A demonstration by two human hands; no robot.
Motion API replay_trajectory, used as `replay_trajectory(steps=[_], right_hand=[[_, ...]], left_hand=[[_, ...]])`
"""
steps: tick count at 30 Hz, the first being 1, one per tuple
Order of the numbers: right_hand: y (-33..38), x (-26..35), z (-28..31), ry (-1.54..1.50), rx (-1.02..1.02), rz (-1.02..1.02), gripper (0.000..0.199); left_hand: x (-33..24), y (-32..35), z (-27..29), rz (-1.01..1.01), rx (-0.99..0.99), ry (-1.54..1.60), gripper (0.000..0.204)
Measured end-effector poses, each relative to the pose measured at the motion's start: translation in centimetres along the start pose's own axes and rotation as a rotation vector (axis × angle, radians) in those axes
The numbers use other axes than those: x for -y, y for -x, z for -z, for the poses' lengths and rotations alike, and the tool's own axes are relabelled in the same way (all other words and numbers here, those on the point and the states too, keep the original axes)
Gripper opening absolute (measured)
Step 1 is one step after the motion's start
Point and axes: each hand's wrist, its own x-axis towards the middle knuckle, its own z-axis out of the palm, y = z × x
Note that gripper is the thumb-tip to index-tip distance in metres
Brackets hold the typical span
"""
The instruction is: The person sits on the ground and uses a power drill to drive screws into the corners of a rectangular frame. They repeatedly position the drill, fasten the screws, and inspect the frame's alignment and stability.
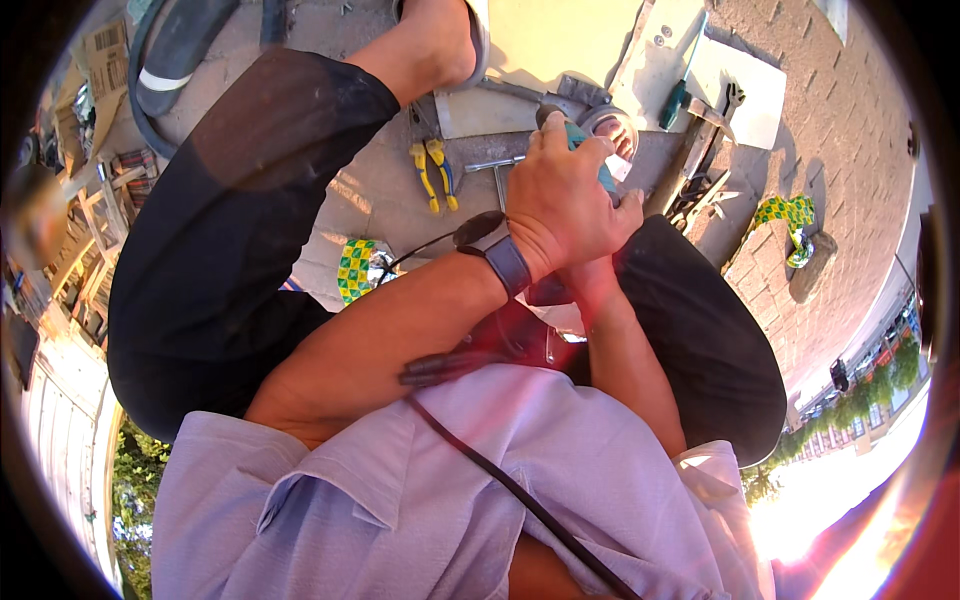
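Note:
My left hand (568, 190), with a dark wristwatch on its wrist, is closed over a teal and black tool (574, 134) that looks like a power drill. The tool's dark nose points up and away from me, next to my right foot (612, 135). Below my left hand, my right hand (590, 272) reaches in against the same tool. Its fingers are hidden behind the left hand. A dark block (548, 290) shows beside the right wrist; whether it belongs to the tool, I cannot tell. What the nose touches is hidden.
Pliers with yellow-blue handles (436, 176) and a metal T-handle wrench (497, 168) lie left of my hands. Beyond are a pale board (560, 40), a green screwdriver (674, 104), a hammer (712, 118) and several tools on the right. A checkered wrapper (357, 270) lies between my legs.

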Motion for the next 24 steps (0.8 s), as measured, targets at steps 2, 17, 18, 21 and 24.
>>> replay_trajectory(steps=[2, 17, 18, 21, 24], right_hand=[[0.2, -0.1, 0.0, 0.001, -0.005, -0.005, 0.035], [0.4, -0.5, 0.0, 0.006, -0.024, 0.026, 0.036], [0.1, -0.7, -0.2, 0.015, -0.025, 0.044, 0.036], [0.1, -0.8, -0.3, 0.077, -0.024, 0.091, 0.036], [0.0, -1.0, -0.7, 0.155, -0.032, 0.144, 0.037]], left_hand=[[-0.1, 0.1, 0.0, -0.002, 0.007, -0.001, 0.047], [-0.2, 0.2, -0.1, 0.014, 0.018, -0.007, 0.048], [-0.2, 0.1, -0.2, 0.031, 0.024, 0.007, 0.048], [-0.6, 0.0, 0.0, 0.055, 0.046, 0.039, 0.047], [0.5, -0.1, -0.3, -0.009, 0.045, 0.016, 0.044]])
